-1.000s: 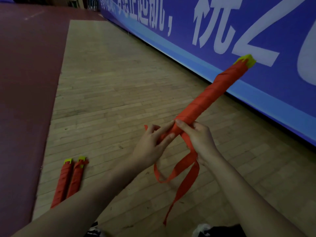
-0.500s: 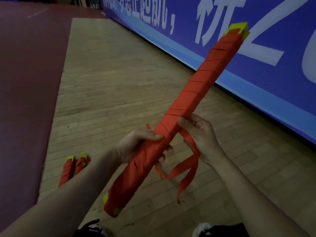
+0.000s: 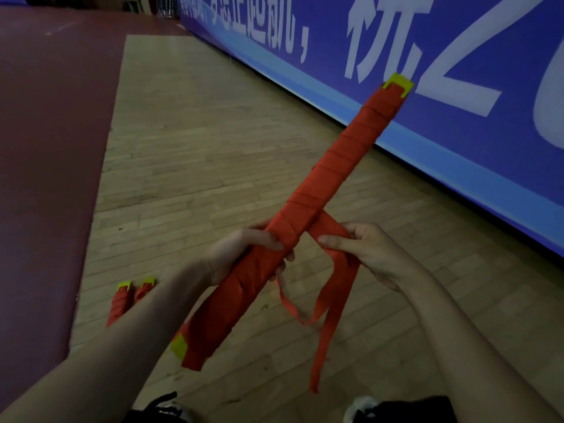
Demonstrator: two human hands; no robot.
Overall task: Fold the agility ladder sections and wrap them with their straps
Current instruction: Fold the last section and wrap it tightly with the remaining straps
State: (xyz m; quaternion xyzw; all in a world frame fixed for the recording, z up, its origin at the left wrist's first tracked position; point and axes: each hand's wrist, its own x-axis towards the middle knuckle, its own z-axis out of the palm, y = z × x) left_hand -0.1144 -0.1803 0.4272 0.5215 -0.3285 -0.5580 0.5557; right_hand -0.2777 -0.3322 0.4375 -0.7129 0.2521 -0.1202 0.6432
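Fingers (image 3: 268, 242) of the left hand (image 3: 238, 257) curl round the wrapped ladder bundle (image 3: 323, 184), which slants from seven o'clock to one o'clock above the wooden floor (image 3: 198, 141). The right hand (image 3: 369, 254) pinches the red strap (image 3: 328, 232) at the bundle's three o'clock; two more bundles (image 3: 123, 300) lie at eight o'clock.

A blue banner (image 3: 488, 141) with white characters borders the wooden floor (image 3: 198, 148); dark red flooring (image 3: 45, 148) lies left.
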